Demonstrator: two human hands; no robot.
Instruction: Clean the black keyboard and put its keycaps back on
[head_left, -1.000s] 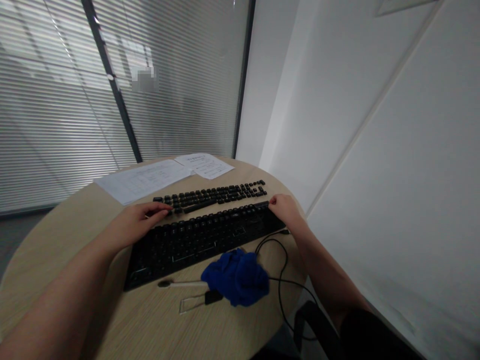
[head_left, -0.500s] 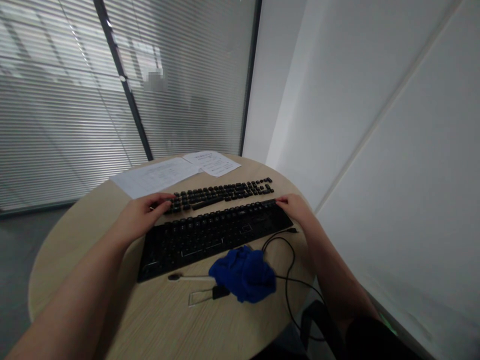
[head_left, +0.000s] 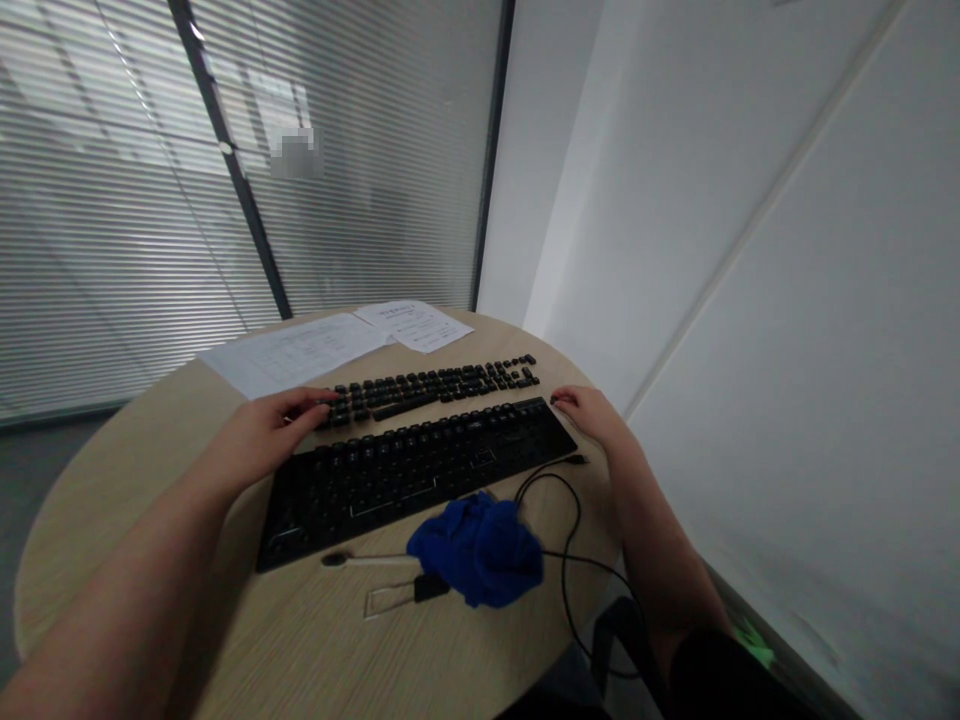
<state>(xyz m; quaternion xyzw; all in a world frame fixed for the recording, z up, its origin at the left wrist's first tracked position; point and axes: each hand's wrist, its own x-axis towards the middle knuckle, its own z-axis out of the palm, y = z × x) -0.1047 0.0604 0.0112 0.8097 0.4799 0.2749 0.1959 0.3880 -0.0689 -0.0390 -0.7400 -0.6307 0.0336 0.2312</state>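
Observation:
A black keyboard (head_left: 420,480) lies at a slant on the table, its top row of keys in place and much of the lower area bare of caps. Behind it, loose black keycaps (head_left: 420,385) are laid out in rows. My left hand (head_left: 262,430) is at the left end of those rows, thumb and forefinger slightly apart with their tips at the end keycaps. Just off the keyboard's far right corner is my right hand (head_left: 589,412), its fingertips pinched together. A tiny dark thing shows at these tips, too small to name.
A bunched blue cloth (head_left: 480,550) lies in front of the keyboard, partly over a wire keycap puller (head_left: 397,595) and a thin stick with a dark tip (head_left: 367,560). A black cable (head_left: 577,510) loops at the right. Printed papers (head_left: 307,350) lie at the back of the round table (head_left: 300,650).
The view has turned slightly right. My right hand has come away from the keyboard's far right corner, leaving a small gap. My left hand stays beside the end keycaps.

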